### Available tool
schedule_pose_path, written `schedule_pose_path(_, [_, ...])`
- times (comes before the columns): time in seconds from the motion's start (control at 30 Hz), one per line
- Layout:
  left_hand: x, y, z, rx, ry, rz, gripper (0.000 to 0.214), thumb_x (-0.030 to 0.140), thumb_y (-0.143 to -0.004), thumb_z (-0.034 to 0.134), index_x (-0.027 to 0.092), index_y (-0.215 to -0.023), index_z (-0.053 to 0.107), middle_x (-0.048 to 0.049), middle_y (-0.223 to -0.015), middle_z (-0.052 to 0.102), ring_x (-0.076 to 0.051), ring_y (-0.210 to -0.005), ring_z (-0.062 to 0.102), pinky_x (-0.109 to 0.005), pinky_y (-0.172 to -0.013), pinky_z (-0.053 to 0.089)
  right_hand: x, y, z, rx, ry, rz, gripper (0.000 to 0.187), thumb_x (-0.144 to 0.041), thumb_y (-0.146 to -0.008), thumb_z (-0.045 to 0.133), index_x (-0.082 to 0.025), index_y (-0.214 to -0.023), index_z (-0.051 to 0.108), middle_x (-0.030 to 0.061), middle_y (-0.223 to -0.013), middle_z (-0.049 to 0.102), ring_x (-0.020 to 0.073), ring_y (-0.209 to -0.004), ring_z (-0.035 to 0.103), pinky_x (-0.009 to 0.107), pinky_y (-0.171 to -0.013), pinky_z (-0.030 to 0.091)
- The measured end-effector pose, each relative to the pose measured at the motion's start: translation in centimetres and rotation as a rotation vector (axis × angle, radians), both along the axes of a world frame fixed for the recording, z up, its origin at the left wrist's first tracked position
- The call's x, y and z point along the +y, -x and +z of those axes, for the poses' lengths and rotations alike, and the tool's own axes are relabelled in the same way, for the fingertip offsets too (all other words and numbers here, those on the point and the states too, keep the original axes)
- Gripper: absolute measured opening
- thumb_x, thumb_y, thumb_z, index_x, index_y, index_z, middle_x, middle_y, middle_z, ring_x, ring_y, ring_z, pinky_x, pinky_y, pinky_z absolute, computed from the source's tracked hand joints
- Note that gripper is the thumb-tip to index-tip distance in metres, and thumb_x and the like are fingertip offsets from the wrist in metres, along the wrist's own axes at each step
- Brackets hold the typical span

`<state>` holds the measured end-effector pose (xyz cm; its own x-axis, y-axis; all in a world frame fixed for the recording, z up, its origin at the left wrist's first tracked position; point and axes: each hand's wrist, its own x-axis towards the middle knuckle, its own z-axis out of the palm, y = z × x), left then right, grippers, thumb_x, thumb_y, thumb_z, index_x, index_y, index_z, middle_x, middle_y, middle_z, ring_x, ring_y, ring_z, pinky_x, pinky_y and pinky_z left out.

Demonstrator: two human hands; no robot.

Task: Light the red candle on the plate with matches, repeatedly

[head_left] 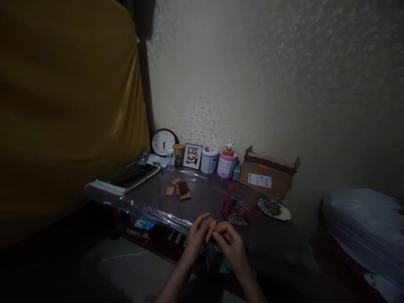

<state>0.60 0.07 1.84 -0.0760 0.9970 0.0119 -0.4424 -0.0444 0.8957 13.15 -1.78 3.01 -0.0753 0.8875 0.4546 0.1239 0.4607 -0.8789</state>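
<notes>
Over the front edge of the table, my left hand (199, 231) grips a small tan matchbox (210, 230) between thumb and fingers. My right hand (229, 236) is closed in a pinch at the right side of that matchbox; whether a match is also between its fingertips is too small to see. Several more matchboxes (179, 188) lie in a loose group further back to the left, some with their dark striking sides up. Behind my right hand, a round metal plate (235, 223) holds dark bits, an upright red candle (229, 199) and a leaning red candle (252, 209).
A second plate (273, 208) carries dark burnt bits and pale matchsticks on the right. Along the wall stand a clock (164, 142), a framed panda picture (192, 156), tins (209, 160) and an opened cardboard box (268, 172). Books (126, 179) lie left. Clear plastic covers the table.
</notes>
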Motion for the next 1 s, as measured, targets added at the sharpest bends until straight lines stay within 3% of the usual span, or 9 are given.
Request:
schedule_pose_path(0.1, [-0.1, 0.1, 0.3, -0.017, 0.01, 0.008, 0.036, 0.035, -0.066, 0.065, 0.016, -0.096, 0.065, -0.0045, -0.079, 0.069, -0.02, -0.076, 0.06, -0.029, -0.071, 0.044, -0.6, 0.4, -0.2, -0.141, -0.163, -0.058, 0.007, -0.018, -0.075, 0.061, -0.02, -0.07, 0.058, 0.0028, -0.084, 0.06, 0.0174, -0.083, 0.058, 0.026, -0.074, 0.046])
schedule_pose_path(0.23, [-0.4, -0.2, 0.3, -0.04, 0.019, -0.009, 0.034, 0.033, -0.065, 0.065, 0.015, -0.095, 0.065, -0.0056, -0.08, 0.07, -0.02, -0.076, 0.062, -0.029, -0.071, 0.045, -1.5, 0.5, -0.8, -0.261, -0.255, -0.113, 0.009, -0.013, -0.076, 0.059, -0.021, -0.073, 0.058, 0.0035, -0.089, 0.06, 0.0176, -0.088, 0.058, 0.027, -0.08, 0.045])
schedule_pose_path(0.6, [-0.8, -0.7, 0.4, -0.261, 0.085, -0.045, 0.031, 0.031, -0.057, 0.072, 0.016, -0.084, 0.065, -0.0084, -0.082, 0.072, -0.021, -0.075, 0.065, -0.031, -0.071, 0.046, -2.4, 1.2, -0.9, -0.35, -0.337, -0.132, 0.012, -0.01, -0.079, 0.054, -0.022, -0.075, 0.055, 0.0032, -0.091, 0.06, 0.0163, -0.091, 0.058, 0.026, -0.082, 0.044])
schedule_pose_path(1.0, [-0.9, -0.5, 0.2, -0.219, 0.084, -0.012, 0.029, 0.029, -0.06, 0.067, 0.016, -0.086, 0.065, -0.0074, -0.079, 0.072, -0.021, -0.076, 0.065, -0.029, -0.069, 0.046, -2.5, 1.5, -1.0, -0.366, -0.359, -0.157, 0.011, -0.011, -0.079, 0.054, -0.022, -0.075, 0.057, 0.0031, -0.089, 0.06, 0.016, -0.087, 0.059, 0.026, -0.079, 0.046])
